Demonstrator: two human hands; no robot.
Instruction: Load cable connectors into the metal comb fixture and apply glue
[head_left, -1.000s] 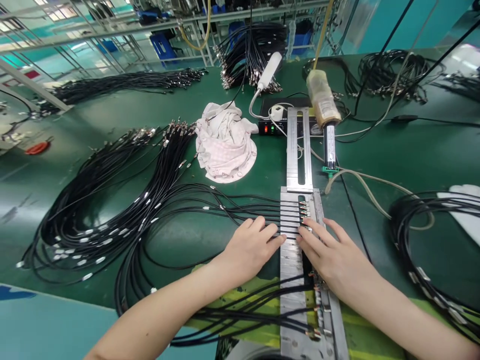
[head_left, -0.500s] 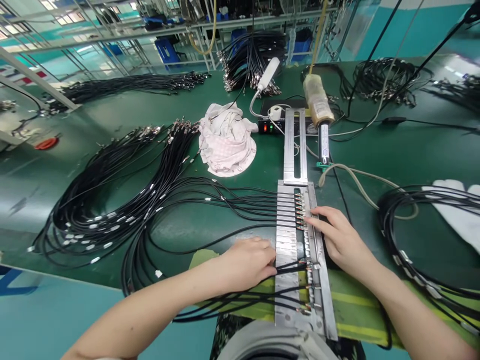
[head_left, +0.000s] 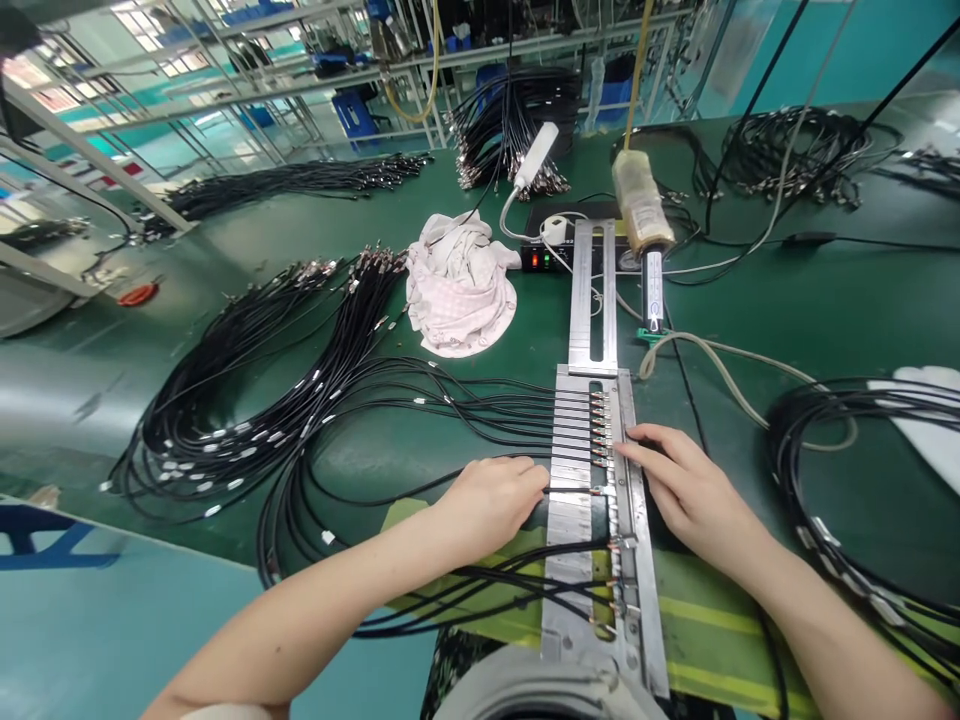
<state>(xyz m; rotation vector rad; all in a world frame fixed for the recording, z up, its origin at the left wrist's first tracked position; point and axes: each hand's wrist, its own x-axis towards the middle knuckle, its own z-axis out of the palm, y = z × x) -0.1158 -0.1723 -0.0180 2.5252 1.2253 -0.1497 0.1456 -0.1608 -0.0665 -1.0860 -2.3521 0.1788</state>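
Now the left hand (head_left: 493, 496) has brought one cable (head_left: 574, 490) farther up.

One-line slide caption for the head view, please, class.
Left hand holds a black cable at the metal fixture; right hand is at its opposite edge.

- Cables (head_left: 304, 425): on and left of jig (head_left: 568, 522)
- Cloth (head_left: 461, 295): left of jig's far end
- Coil (head_left: 786, 455), syringe (head_left: 653, 285): right of jig
- Box (head_left: 541, 262): behind jig
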